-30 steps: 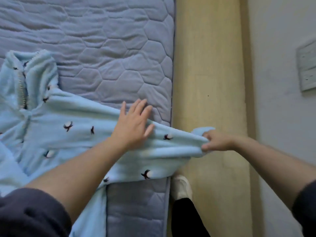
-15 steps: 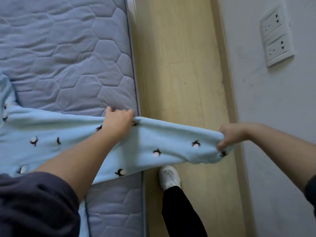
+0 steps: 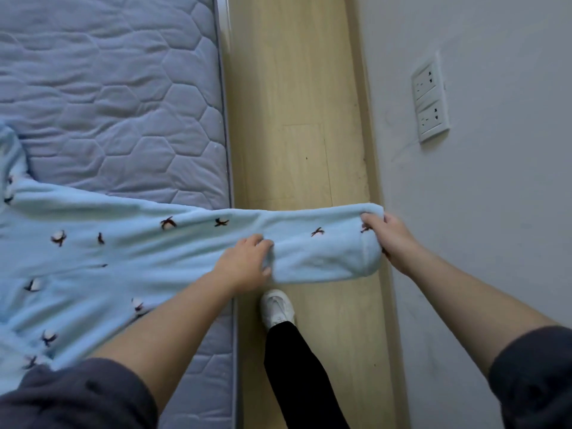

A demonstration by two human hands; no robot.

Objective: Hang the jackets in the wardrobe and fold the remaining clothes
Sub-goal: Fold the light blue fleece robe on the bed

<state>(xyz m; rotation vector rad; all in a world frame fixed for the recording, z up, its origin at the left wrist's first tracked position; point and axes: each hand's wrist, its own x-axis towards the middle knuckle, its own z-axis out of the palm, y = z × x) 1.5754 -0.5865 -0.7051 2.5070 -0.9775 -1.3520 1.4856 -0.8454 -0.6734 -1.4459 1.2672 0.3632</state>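
Stretches the sleeve (image 3: 322, 255) of the blue fleece top (image 3: 93, 258) taut past the mattress (image 3: 123, 103) edge, farther out than a second ago, body lying on the mattress. Pinches mid-sleeve with the left hand (image 3: 244, 263), now just off the mattress; clamps the cuff (image 3: 366, 261) in the right hand (image 3: 391, 239), well beyond it. Looks straightened, ready for folding inward.

Head camera, downward, near garment (image 3: 123, 252)

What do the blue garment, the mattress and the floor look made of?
The blue garment: soft fleece or plush, matte and fuzzy. The mattress: quilted fabric, stitched in hexagons. The floor: pale wood-look planks with faint seams; laminate or real wood unclear.
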